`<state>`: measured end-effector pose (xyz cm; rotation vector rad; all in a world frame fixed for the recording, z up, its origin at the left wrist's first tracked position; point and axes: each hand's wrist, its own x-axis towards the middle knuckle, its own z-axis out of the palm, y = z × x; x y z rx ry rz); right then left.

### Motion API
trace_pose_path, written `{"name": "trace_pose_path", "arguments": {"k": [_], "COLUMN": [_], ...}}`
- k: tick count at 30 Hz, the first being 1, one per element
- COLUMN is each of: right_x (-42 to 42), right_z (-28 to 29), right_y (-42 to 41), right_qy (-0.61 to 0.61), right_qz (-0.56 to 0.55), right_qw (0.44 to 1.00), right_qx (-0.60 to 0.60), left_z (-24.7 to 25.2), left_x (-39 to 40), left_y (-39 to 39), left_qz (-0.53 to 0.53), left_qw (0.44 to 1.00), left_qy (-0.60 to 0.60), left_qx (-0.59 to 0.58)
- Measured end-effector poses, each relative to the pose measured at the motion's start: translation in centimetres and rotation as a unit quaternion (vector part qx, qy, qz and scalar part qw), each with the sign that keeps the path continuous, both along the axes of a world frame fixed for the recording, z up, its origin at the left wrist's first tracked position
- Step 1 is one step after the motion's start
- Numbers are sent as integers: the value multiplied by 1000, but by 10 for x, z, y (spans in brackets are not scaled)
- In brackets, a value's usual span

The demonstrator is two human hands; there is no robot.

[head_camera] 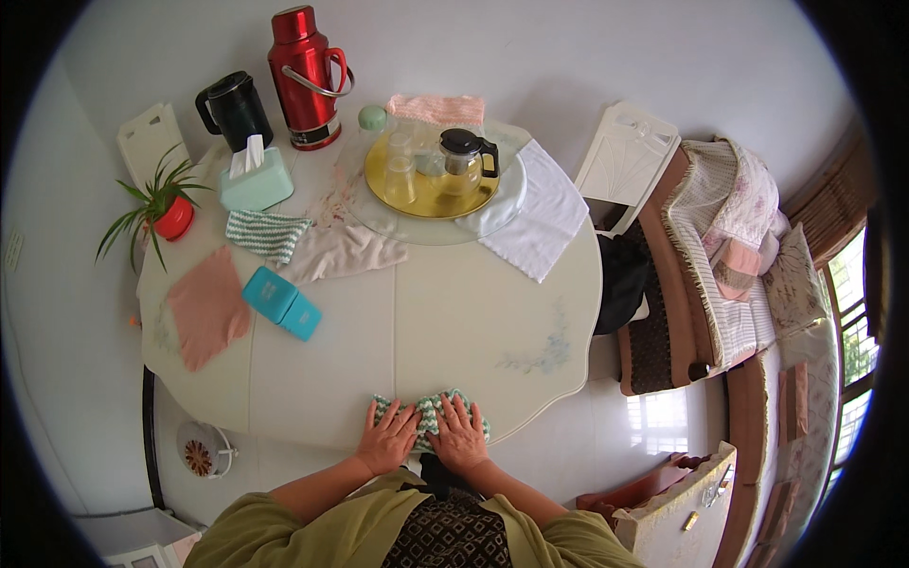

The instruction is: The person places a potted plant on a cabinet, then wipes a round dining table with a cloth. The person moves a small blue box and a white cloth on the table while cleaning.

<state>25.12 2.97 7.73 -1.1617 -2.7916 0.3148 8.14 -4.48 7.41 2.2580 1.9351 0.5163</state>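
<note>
A green-and-white zigzag-striped cloth (429, 414) lies bunched at the near edge of the cream table (454, 334). My left hand (388, 437) rests palm down on its left part, fingers spread. On the right part my right hand (458, 434) lies the same way, fingers apart and pointing away from me. The two thumbs come close together over the middle of the cloth. What is under the palms is hidden.
Left on the table are a blue box (273, 295), a pink cloth (211, 310), another striped cloth (268, 234) and a beige cloth (341, 252). Behind stand a tissue box (257, 183), a red thermos (304, 85) and a gold tray (433, 206) with a glass teapot (461, 174). A white cloth (543, 213) lies right.
</note>
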Motion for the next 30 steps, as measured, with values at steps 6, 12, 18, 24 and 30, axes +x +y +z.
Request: {"name": "trace_pose_path", "arguments": {"k": [6, 12, 18, 24, 30], "right_x": [-6, -23, -23, -2, -13], "right_z": [-9, -2, -4, 3, 5], "right_y": [25, 86, 61, 1, 21], "right_qy": [17, 11, -18, -14, -14], "right_qz": [-22, -84, -58, 7, 1], "right_qw": [1000, 996, 998, 999, 1000], "right_qx": [1, -15, -16, -28, -20], "left_z": [-4, -3, -10, -3, -3], "left_x": [-3, -4, -1, 0, -3], "left_y": [29, 77, 40, -18, 10], "left_qz": [9, 71, 96, 52, 41], "left_qw": [1000, 997, 995, 998, 999], "left_qy": [18, -27, -29, -21, 9], "left_qx": [12, 24, 19, -4, 0]}}
